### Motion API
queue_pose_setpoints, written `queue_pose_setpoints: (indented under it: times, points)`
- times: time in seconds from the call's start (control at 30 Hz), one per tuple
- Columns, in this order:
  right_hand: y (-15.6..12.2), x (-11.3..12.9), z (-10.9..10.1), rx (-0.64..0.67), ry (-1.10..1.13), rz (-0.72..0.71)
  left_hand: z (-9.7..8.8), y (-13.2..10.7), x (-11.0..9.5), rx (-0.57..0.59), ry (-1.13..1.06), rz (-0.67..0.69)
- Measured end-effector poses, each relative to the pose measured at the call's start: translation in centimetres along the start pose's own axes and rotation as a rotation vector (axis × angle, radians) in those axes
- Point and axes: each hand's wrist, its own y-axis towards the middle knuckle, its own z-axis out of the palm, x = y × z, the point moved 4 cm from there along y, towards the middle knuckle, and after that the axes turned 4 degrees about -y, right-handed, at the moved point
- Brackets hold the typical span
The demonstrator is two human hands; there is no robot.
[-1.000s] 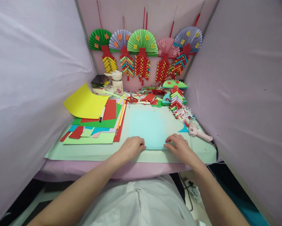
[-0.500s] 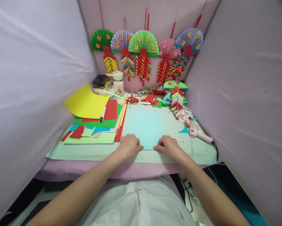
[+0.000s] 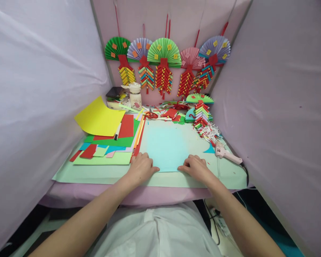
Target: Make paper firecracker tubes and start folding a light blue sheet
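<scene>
A light blue sheet of paper (image 3: 169,144) lies flat on the pale green mat (image 3: 96,173) in front of me. My left hand (image 3: 141,166) rests on the sheet's near left corner, fingers curled and pressed down on its edge. My right hand (image 3: 196,166) presses the near right part of the same edge, fingers bent together as if pinching it. Both hands lie close to the table's front edge.
A stack of coloured paper (image 3: 110,137) with a yellow sheet (image 3: 98,117) lies to the left. A pink glue gun (image 3: 226,152) sits at the right. Scissors (image 3: 151,115), paper scraps and a jar (image 3: 135,96) stand behind. Paper fan ornaments (image 3: 164,53) hang on the back wall.
Both hands slid slightly left along the blue sheet's near edge, and the right hand's fingers curled in closer to the edge. The sheet stays flat.
</scene>
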Motion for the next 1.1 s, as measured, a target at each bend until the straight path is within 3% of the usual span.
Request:
queue_pose_setpoints:
  times: [0.3, 0.63, 1.1]
  points:
    - [-0.3, -0.3, -0.4, -0.031, -0.029, 0.034, 0.3, 0.0, 0.8, -0.039, 0.028, -0.021]
    - [-0.4, -1.6, -0.3, -0.069, -0.096, 0.079, -0.7, -0.5, 1.9, 0.006, 0.024, -0.041]
    - [-0.8, -2.7, -0.5, -0.02, -0.083, 0.056, -0.3, -0.8, 2.0, -0.022, 0.017, -0.056]
